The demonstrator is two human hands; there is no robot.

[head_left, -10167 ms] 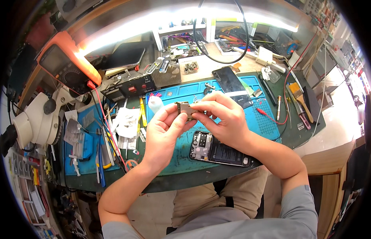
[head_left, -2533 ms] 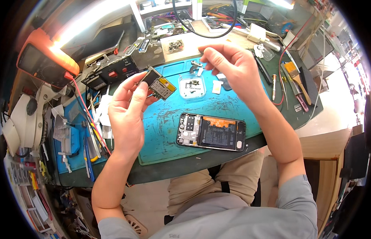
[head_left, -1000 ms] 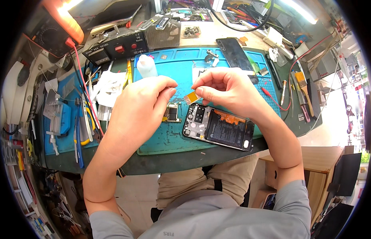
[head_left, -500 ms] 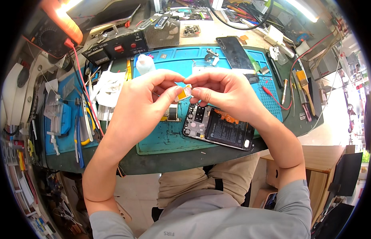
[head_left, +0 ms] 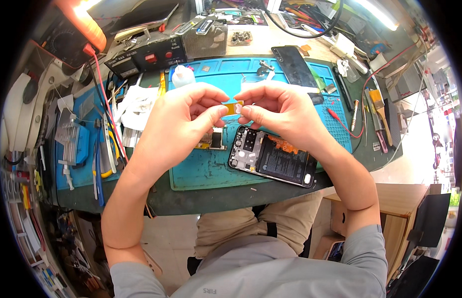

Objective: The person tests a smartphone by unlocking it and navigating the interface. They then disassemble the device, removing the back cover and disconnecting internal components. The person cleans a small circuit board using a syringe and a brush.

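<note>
Between my two hands, above the blue mat (head_left: 191, 174), is a small flat amber-yellow piece (head_left: 232, 108) with a whitish bit at its right end. My left hand (head_left: 183, 121) pinches its left end between thumb and fingers. My right hand (head_left: 280, 111) has thumb and fingertips closed on the whitish end. Below the right hand lies an opened phone (head_left: 250, 161), its black battery and orange flex cable showing. A small circuit board (head_left: 217, 139) rests on the mat under my left hand, which partly hides it.
A white bottle (head_left: 183, 76) stands behind my left hand, with crumpled white tissue (head_left: 136, 107) to its left. A dark phone panel (head_left: 296, 69) lies at the back right. Pliers (head_left: 110, 149) and other tools lie left; a brush (head_left: 378, 104) and red probe (head_left: 335, 115) lie right.
The fingertips of my two hands have moved slightly apart. The amber piece has turned, and its whitish end now shows at my right thumb.
</note>
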